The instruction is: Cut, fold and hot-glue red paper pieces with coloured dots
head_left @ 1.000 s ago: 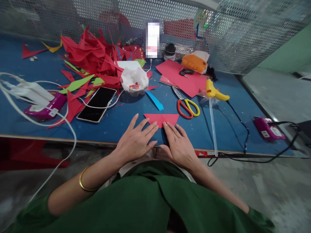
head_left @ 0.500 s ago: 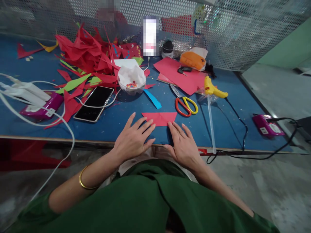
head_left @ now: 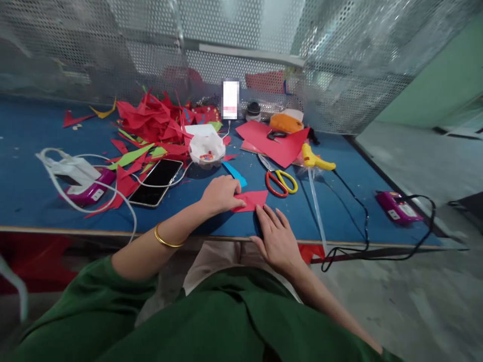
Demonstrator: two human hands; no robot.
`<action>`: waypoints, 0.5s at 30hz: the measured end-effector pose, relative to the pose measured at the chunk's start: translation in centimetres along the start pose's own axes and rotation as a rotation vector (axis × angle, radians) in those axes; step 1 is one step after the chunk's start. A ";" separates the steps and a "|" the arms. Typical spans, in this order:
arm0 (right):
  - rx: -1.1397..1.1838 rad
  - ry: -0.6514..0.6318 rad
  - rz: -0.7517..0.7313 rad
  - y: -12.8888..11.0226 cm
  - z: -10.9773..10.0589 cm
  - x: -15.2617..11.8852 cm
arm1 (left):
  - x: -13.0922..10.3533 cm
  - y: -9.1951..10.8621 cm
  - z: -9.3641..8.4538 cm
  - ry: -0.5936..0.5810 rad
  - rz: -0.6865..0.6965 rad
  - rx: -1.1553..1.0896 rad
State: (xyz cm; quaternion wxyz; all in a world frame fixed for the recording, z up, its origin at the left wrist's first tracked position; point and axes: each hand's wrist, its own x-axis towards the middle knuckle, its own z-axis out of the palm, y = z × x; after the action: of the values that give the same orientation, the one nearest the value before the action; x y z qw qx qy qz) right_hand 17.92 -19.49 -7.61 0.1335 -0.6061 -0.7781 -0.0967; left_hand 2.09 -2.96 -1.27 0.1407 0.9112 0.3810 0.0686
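Observation:
A folded piece of red paper [head_left: 252, 200] lies on the blue table [head_left: 211, 221] near its front edge. My left hand [head_left: 222, 195] pinches the left end of that paper between thumb and fingers. With fingers spread, my right hand [head_left: 277, 236] rests its fingertips on the paper's lower right edge. Just beyond are a blue paper strip [head_left: 234, 174] and scissors [head_left: 281, 183] with one red and one yellow handle. A white lined bowl [head_left: 207, 150] with small coloured bits inside stands behind my left hand.
Red paper scraps [head_left: 151, 118] pile at the back left, near a phone [head_left: 156, 182] and white cables. Red sheets [head_left: 281, 143] lie at the back. A yellow glue gun [head_left: 317, 160] and a purple box [head_left: 400, 208] with black cable are on the right.
My left hand has gone from lying spread beside the red paper to gripping its left end, which is now folded. My right hand stays on the paper. The camera view has tilted upward.

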 end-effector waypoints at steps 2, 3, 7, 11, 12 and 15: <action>0.016 0.004 0.006 0.0 0.1 0.1 | 0.3 -0.1 0.0 -0.034 -0.033 -0.127; 0.023 0.011 0.007 0.1 0.2 0.1 | 0.3 -0.2 0.0 -0.037 -0.058 -0.202; 0.067 0.044 -0.007 0.2 0.1 0.2 | 0.5 -0.3 -0.2 -0.029 -0.109 -0.408; 0.196 0.125 0.035 1.2 -1.4 1.6 | 1.8 -0.7 -1.6 -0.092 -0.124 -0.598; 0.231 0.153 0.093 1.7 -2.0 2.3 | 2.3 -0.8 -2.1 -0.089 -0.144 -0.659; 0.221 0.108 0.374 4.0 -3.8 5.7 | 3.8 -1.3 -3.2 -0.009 -0.239 -0.849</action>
State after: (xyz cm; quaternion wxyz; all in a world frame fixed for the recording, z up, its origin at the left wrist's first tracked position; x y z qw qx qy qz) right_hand 20.80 -14.51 -2.24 0.2561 -0.7156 -0.6496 -0.0169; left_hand 3.12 1.26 1.42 0.5114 0.7224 0.4210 0.1984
